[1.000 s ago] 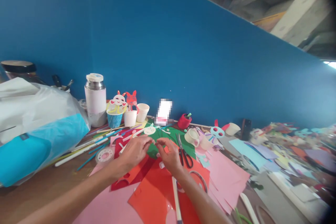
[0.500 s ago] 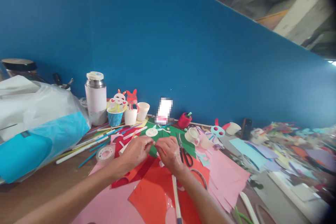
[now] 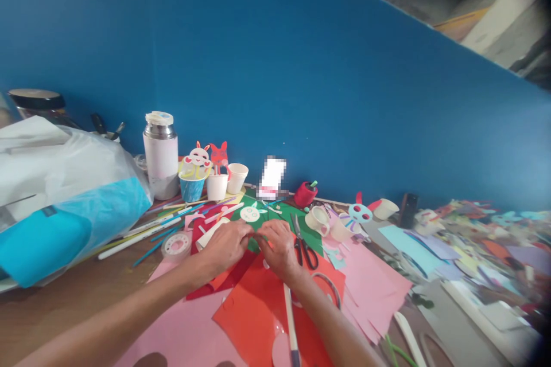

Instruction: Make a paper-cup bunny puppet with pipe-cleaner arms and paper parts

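Observation:
My left hand (image 3: 230, 243) and my right hand (image 3: 278, 243) meet fingertip to fingertip above the coloured paper in the middle of the table. Both are closed in a pinch, and whatever sits between the fingers is too small or hidden to make out. Just beyond them a white paper rabbit face (image 3: 251, 213) lies on green paper (image 3: 286, 215). Black-handled scissors (image 3: 306, 249) rest to the right of my right hand. Beneath my wrists spreads orange-red paper (image 3: 245, 309), with a white-barrelled pen or brush (image 3: 290, 321) lying on it.
A roll of tape (image 3: 176, 245) and several pens lie on the left, near a plastic bag (image 3: 99, 183). Paper cups with animal faces, among them a blue cup (image 3: 192, 188), stand by a thermos (image 3: 160, 155). A white cup (image 3: 317, 219) and pink paper (image 3: 372, 289) are on the right.
The view has shifted slightly, so most things appear a little further right. My hands stay pinched together over the paper, with the fingers slightly repositioned.

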`<action>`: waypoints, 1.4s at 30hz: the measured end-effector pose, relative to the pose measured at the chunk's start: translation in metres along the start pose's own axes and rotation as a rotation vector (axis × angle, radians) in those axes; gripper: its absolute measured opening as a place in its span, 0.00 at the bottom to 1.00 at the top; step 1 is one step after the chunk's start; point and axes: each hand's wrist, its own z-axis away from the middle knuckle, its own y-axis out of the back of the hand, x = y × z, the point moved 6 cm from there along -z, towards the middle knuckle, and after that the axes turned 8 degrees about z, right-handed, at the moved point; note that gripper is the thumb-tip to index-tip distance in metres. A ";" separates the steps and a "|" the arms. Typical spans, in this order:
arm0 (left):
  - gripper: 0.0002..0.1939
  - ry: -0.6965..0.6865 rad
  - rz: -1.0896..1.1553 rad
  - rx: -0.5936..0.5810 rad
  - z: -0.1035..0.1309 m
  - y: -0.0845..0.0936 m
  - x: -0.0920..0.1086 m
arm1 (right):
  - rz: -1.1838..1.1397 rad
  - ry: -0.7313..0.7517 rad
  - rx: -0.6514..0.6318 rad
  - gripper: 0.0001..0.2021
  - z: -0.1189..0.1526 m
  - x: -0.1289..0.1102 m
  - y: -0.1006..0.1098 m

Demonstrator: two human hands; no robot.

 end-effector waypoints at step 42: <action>0.06 0.143 0.116 0.034 0.006 -0.013 -0.006 | -0.932 -0.793 -0.136 0.14 0.011 0.015 -0.028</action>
